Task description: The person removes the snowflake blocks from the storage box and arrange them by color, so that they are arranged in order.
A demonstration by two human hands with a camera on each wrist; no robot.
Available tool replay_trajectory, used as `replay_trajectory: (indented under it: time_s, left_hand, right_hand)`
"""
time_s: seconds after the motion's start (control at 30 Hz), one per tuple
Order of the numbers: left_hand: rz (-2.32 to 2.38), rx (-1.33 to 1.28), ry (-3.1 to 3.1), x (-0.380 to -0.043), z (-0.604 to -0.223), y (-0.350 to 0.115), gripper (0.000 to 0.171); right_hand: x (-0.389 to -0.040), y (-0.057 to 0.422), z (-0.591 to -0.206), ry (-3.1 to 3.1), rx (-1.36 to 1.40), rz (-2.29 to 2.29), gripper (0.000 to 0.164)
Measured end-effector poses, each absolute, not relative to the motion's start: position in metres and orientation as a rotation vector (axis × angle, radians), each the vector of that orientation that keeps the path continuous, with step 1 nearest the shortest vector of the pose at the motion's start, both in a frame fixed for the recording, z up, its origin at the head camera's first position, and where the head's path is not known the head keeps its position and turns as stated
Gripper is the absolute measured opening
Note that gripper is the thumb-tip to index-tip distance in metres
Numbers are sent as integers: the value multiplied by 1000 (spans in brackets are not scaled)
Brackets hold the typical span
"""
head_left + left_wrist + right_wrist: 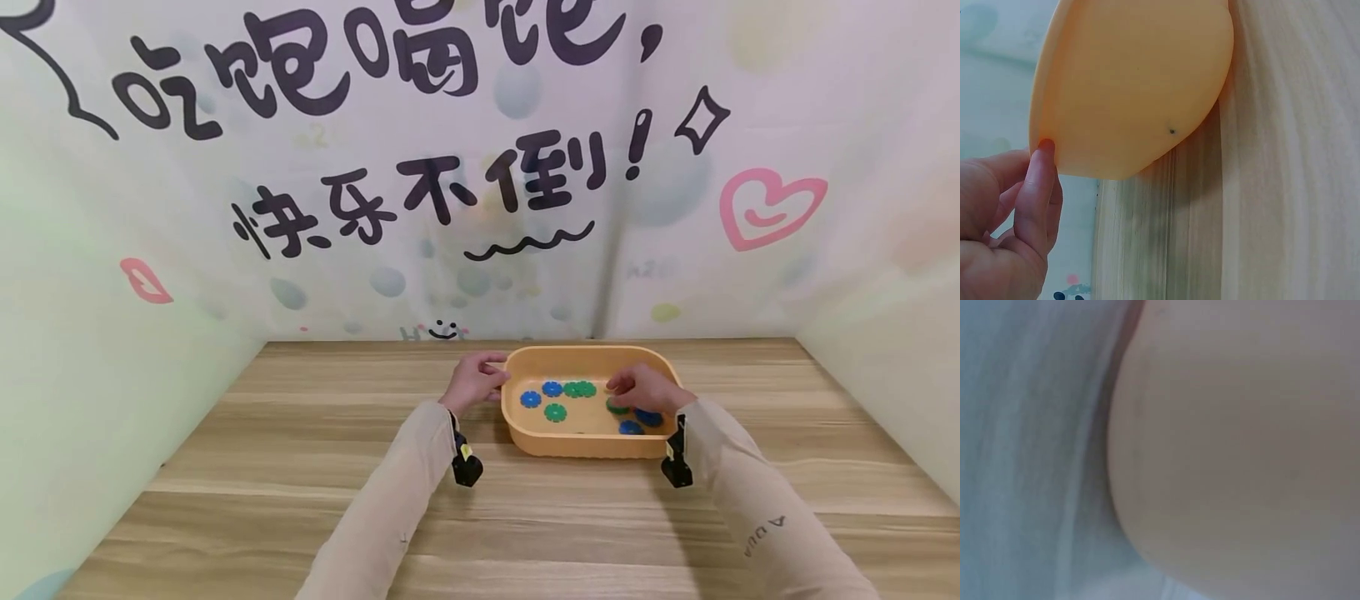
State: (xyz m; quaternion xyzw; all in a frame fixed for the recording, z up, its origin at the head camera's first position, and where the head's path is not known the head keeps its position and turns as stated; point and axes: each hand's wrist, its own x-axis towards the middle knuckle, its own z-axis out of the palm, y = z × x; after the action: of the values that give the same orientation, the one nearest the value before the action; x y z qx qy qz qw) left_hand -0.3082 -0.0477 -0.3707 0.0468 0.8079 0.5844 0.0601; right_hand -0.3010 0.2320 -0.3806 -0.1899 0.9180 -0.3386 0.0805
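Note:
An orange plastic basin (592, 446) with rounded corners stands on the wooden table. My left hand (476, 381) pinches its left rim, with the thumb and fingers on either side of the wall (1129, 94) in the left wrist view. Inside the basin, at its right end, is my right hand (648, 388), fingers bent downward, right at a green notched disc (617, 406); I cannot tell whether the fingers grip it. Blue discs (631, 427) lie below that hand, partly hidden by it. The right wrist view shows the basin's outer wall (1241, 450) close up, blurred.
Toward the basin's left side lie blue discs (531, 399) and several green discs (555, 412). The wooden tabletop (562, 533) extends around the basin. A printed cloth backdrop (420, 275) rises behind the table, with pale walls at both sides.

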Motion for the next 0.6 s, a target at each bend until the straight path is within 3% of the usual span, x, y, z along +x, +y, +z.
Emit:
replay_trajectory:
  time_s: [0.6]
  left_hand:
    - [1747,121,2432,-310,-370,-48,35]
  right_hand:
    - [-303,230,-383,2698,-451,-1013,19]
